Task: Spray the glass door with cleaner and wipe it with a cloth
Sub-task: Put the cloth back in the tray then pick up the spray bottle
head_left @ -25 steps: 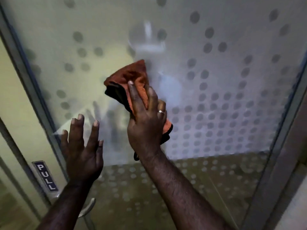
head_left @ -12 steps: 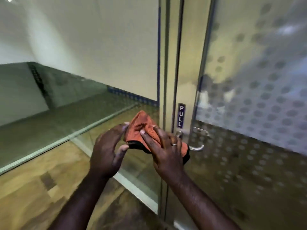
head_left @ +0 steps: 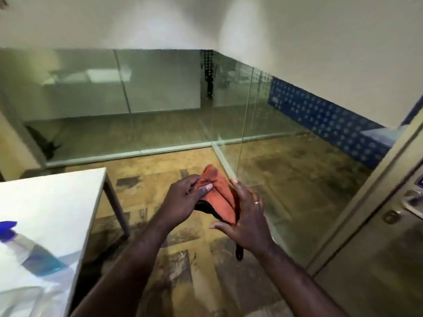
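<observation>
An orange cloth with a black underside is held between both hands in front of me, away from the door. My left hand pinches its left side with thumb on top. My right hand presses against its right side, fingers spread, a ring on one finger. The glass door stands at the right edge, its metal handle and lock visible. A spray bottle with a blue trigger and blue liquid lies on the white table at the lower left, blurred.
A white table with a grey leg fills the lower left. Glass partition walls run across the back and toward me in the middle. The floor is patterned brown wood. A blue dotted strip lines the right wall.
The cloth left the door glass and came down between both hands. The view swung left, from the dotted door to the room, bringing the table and spray bottle into sight.
</observation>
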Available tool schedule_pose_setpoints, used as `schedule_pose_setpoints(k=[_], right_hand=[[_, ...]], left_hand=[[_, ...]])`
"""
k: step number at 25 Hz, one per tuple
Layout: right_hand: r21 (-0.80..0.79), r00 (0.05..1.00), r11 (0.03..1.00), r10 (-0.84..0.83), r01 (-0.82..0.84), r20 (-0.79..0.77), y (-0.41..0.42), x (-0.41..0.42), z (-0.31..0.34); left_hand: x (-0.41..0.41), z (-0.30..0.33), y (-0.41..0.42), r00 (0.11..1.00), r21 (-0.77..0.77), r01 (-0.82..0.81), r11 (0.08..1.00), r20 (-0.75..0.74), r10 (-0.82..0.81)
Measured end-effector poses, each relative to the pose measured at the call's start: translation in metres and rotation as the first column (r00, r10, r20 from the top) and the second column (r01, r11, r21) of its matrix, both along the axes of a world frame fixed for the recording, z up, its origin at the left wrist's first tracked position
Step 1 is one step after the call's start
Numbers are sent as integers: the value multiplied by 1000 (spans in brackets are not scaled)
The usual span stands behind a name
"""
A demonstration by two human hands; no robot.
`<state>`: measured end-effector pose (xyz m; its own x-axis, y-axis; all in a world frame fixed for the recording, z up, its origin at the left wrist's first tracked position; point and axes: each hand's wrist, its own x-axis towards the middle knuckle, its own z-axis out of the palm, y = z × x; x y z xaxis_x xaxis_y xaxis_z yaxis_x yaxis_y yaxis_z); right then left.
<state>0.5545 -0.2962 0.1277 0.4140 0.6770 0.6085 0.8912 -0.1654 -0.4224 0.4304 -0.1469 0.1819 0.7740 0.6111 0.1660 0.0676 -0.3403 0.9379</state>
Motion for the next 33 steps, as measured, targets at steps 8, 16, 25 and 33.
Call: schedule_pose_setpoints(k=[8, 16, 25, 33], right_hand=[[42, 416, 890, 254, -454, -873, 102, -44, -66], [54, 146, 752, 197, -657, -969, 182, -113, -127], [-140, 361, 686, 190, -714, -913, 203, -246, -149], [-152, -188, 800, -314, -581, -931, 246, -365, -165]], left_hand=[[-107, -34, 63, 930, -152, -366, 918, -82, 357], [-224, -83, 70, 619, -144, -785, 603, -225, 752], [-358, -124, 50, 356, 31, -914, 404, -416, 837], [-456, -164, 90, 405, -52, -905, 423, -415, 815]])
